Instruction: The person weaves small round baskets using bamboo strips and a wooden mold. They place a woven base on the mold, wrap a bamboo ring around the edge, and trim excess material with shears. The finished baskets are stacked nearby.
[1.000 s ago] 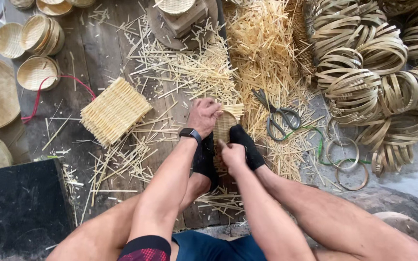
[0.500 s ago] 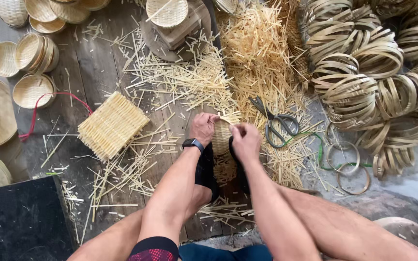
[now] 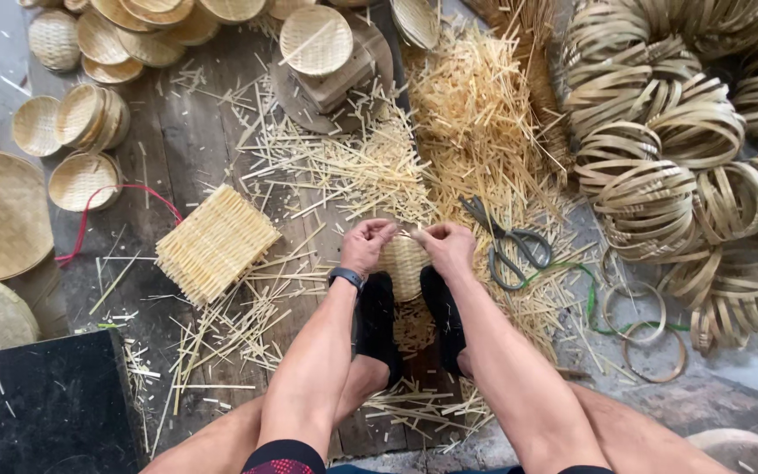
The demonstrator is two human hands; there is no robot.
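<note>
Two hands are now pinched together on the upper rim of a small woven basket (image 3: 404,263) gripped between black-socked feet: left hand (image 3: 366,246), right hand (image 3: 449,247). Earlier they were lower and overlapped; the rim is being worked. Scissors (image 3: 506,250) lie nearby.

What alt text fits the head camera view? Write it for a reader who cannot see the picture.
Seen from above, a person's left hand and right hand grip a small woven bamboo piece held between black-socked feet. Scissors lie to the right on scattered bamboo splints, a square woven mat to the left, with coiled bamboo hoops and stacked round baskets around.
</note>
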